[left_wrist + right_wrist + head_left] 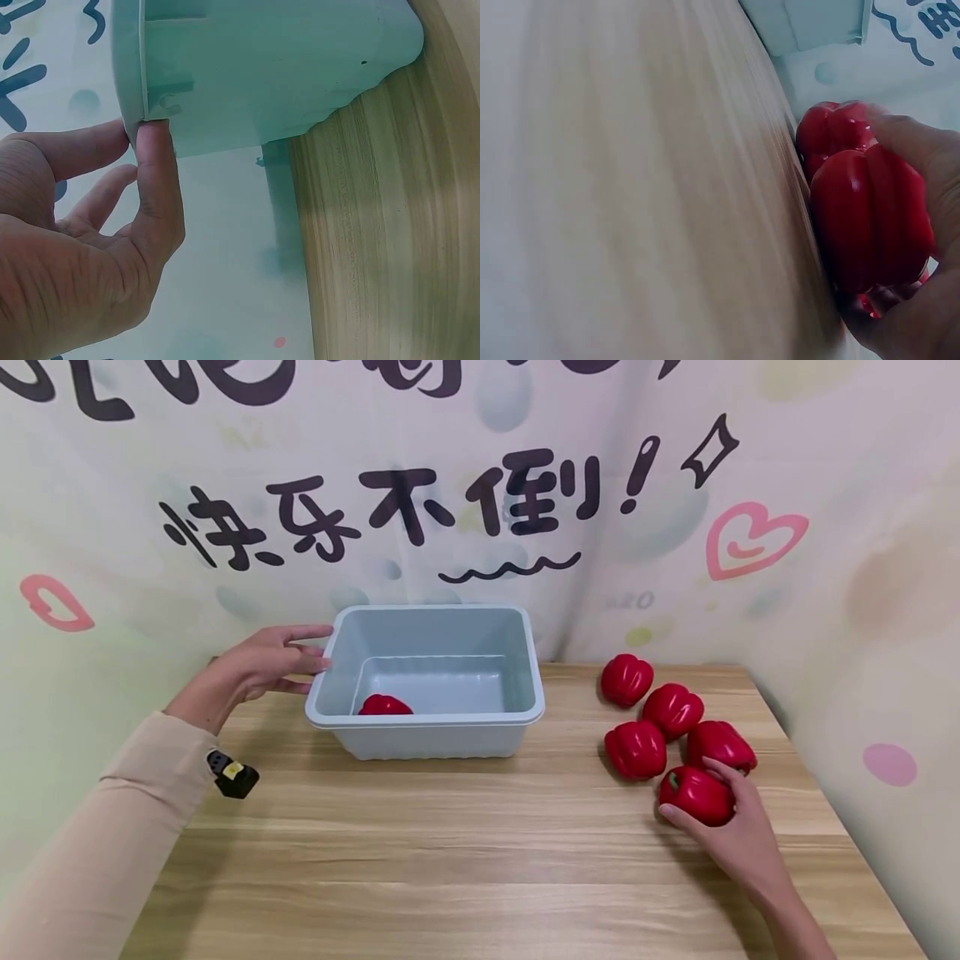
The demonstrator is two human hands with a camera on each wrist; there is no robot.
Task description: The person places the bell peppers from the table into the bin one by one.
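Fingers of my right hand curl around the nearest red pepper on the wooden table, four more peppers clustered just beyond. Farther back, my left hand rests straight-fingered against the grey bin's left rim, one pepper inside.

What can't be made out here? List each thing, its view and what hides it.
- Pepper in the bin, head view: the bin's front wall covers its lower part.
- Held pepper, head view: the right hand hides its near side.
- Left hand, left wrist view: cut off by the frame's edge.
- Table, right wrist view: blurred.
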